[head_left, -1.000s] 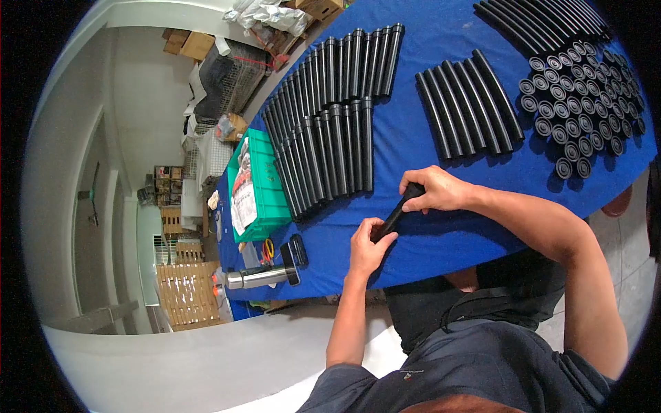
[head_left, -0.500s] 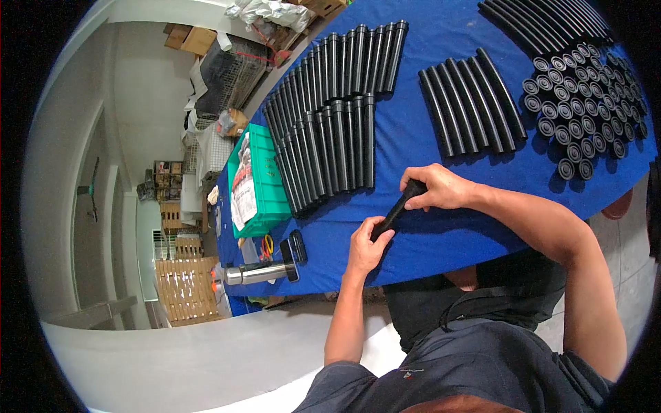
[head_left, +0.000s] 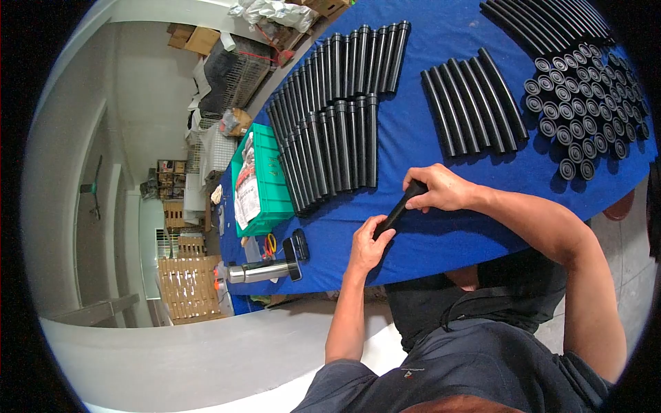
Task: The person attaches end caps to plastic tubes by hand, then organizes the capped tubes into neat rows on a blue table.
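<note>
A black tube (head_left: pixel 394 215) slants between my two hands above the front part of the blue-covered table. My left hand (head_left: pixel 370 245) is closed around its lower end. Wrapped over the upper end is my right hand (head_left: pixel 438 189), its fingers hiding the tip. To the left lie two rows of black tubes with wider end caps (head_left: pixel 344 138). Beyond my right hand are several plain black tubes (head_left: pixel 474 103) side by side. A cluster of round black caps with ringed faces (head_left: pixel 585 103) stands at the right.
A green crate (head_left: pixel 265 189) holding printed paper stands at the table's left edge. Near it are a steel flask (head_left: pixel 258 272), a dark phone-like object (head_left: pixel 297 251) and orange-handled scissors (head_left: pixel 270 243). More thin black tubes (head_left: pixel 544 24) lie at the far right of the blue cloth (head_left: pixel 441 237).
The camera view has shifted very slightly. Both hands keep their hold on the tube in nearly the same place.
</note>
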{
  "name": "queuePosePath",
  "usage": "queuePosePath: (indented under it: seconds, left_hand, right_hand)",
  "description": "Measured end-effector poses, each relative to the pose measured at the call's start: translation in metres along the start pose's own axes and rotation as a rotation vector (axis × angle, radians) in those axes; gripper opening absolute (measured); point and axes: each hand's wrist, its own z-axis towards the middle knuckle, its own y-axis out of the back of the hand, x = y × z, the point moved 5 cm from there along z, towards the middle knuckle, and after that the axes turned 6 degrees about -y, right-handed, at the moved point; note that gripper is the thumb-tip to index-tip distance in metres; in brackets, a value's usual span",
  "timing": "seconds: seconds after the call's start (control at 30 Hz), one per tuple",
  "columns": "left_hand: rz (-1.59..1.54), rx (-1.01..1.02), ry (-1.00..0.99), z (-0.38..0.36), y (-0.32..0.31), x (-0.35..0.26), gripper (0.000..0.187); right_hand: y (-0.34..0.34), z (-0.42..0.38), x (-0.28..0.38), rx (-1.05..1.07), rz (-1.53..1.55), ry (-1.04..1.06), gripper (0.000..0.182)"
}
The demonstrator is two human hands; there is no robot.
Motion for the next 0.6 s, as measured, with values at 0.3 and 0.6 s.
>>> queuePosePath:
  seconds: [0.3,0.6]
  left_hand:
    - [-0.01,-0.028,-0.008,0.001,-0.003,0.001,0.033]
    - [0.071,-0.126,-0.111,-0.006,-0.002,0.002,0.035]
  right_hand:
    - [0.002,0.002,-0.001,-0.006,0.02,-0.007,0.029]
    - [0.005,0.003,-0.004,-0.029,0.078,-0.052,0.031]
